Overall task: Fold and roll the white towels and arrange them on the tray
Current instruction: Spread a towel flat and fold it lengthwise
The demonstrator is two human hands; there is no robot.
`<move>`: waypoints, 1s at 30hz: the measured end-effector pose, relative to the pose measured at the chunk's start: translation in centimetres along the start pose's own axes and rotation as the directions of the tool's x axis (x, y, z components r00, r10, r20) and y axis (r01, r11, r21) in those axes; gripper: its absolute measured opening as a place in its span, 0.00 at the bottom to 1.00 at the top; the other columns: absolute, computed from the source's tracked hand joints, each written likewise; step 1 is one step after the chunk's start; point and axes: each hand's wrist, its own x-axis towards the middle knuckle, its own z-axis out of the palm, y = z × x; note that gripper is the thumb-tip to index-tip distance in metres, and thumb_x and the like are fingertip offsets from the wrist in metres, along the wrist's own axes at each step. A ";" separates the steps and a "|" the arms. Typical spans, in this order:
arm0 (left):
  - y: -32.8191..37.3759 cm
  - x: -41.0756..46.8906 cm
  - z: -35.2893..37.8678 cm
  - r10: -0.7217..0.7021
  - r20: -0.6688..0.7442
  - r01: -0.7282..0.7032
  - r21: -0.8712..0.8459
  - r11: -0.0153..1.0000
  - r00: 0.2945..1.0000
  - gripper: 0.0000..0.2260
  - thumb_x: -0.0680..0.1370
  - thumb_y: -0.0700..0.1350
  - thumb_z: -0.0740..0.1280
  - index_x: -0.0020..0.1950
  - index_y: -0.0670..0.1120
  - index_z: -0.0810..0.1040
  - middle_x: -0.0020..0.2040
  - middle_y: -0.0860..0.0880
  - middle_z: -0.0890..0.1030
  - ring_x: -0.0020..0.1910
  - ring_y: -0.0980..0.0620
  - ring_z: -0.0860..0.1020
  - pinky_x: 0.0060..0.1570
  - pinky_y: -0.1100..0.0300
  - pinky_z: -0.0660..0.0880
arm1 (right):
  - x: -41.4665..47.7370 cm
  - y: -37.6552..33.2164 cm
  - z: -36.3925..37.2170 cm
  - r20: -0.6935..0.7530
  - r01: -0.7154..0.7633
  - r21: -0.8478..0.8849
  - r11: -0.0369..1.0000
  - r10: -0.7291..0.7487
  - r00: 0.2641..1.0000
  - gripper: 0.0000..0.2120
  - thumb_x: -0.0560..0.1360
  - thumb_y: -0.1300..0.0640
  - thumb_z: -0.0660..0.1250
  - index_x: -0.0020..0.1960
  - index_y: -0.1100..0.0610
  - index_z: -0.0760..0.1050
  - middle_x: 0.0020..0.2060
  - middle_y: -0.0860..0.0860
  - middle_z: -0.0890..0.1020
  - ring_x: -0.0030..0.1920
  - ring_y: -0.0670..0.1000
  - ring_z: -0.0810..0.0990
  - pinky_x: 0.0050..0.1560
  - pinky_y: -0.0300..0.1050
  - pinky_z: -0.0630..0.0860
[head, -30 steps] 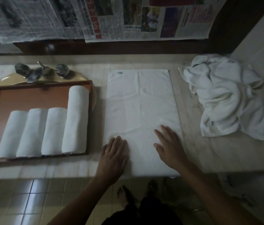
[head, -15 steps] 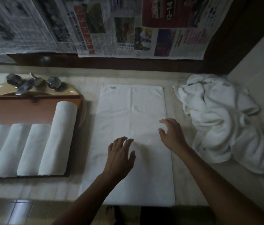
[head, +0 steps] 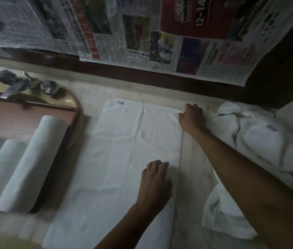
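The white towel point(head: 124, 159) lay flat, long side running away from you, its far corner pinched in your right hand point(head: 191, 116), your left hand point(head: 155, 182) resting loose on it nearer you.

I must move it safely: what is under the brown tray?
The beige sink rim shows past the tray at its far right corner; the basin inside is hidden by the tray.

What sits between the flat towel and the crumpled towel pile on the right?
Head view: only a strip of pale counter, crossed by the right forearm; the right hand grips the far corner of the flat towel.
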 end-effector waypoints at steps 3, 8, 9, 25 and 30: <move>0.5 0.0 1.3 0.003 -0.015 -0.002 0.060 0.998 1.000 0.18 0.76 0.48 0.67 0.66 0.49 0.74 0.66 0.51 0.73 0.64 0.49 0.70 0.64 0.52 0.74 | 2.0 -0.1 0.5 0.010 0.026 0.018 0.999 -0.026 1.000 0.16 0.81 0.50 0.67 0.65 0.58 0.76 0.63 0.59 0.75 0.62 0.60 0.76 0.59 0.52 0.75; 1.2 0.1 2.9 -0.023 -0.116 0.037 0.116 0.993 0.993 0.18 0.74 0.54 0.67 0.61 0.49 0.75 0.63 0.49 0.74 0.62 0.47 0.71 0.62 0.51 0.74 | 4.2 0.4 0.0 0.124 0.006 0.098 0.995 -0.019 0.992 0.10 0.80 0.53 0.66 0.46 0.59 0.78 0.48 0.58 0.84 0.51 0.59 0.83 0.45 0.44 0.72; 1.4 0.3 3.1 -0.033 -0.128 0.049 0.124 0.991 0.991 0.19 0.74 0.56 0.67 0.61 0.49 0.75 0.63 0.49 0.74 0.62 0.47 0.71 0.62 0.51 0.73 | 4.5 0.7 -0.4 0.142 -0.013 0.143 0.990 -0.007 0.990 0.11 0.80 0.53 0.65 0.45 0.59 0.79 0.46 0.58 0.84 0.51 0.59 0.84 0.45 0.44 0.71; 0.0 -0.4 -7.2 -0.260 0.008 0.226 -0.522 0.823 0.966 0.07 0.80 0.50 0.66 0.44 0.49 0.75 0.45 0.52 0.78 0.43 0.55 0.77 0.45 0.59 0.75 | 3.5 -6.2 -6.3 0.271 -0.067 0.837 0.543 -0.305 0.913 0.13 0.78 0.68 0.68 0.56 0.53 0.82 0.50 0.51 0.85 0.48 0.46 0.84 0.49 0.40 0.80; -4.9 -1.1 -13.7 -0.369 0.256 0.372 -0.882 0.290 0.894 0.05 0.82 0.37 0.65 0.48 0.40 0.79 0.43 0.42 0.85 0.42 0.45 0.84 0.43 0.53 0.81 | 4.4 -14.0 -4.0 0.105 0.251 0.647 0.720 -0.410 0.906 0.09 0.78 0.66 0.70 0.54 0.56 0.84 0.42 0.52 0.85 0.39 0.44 0.82 0.43 0.40 0.77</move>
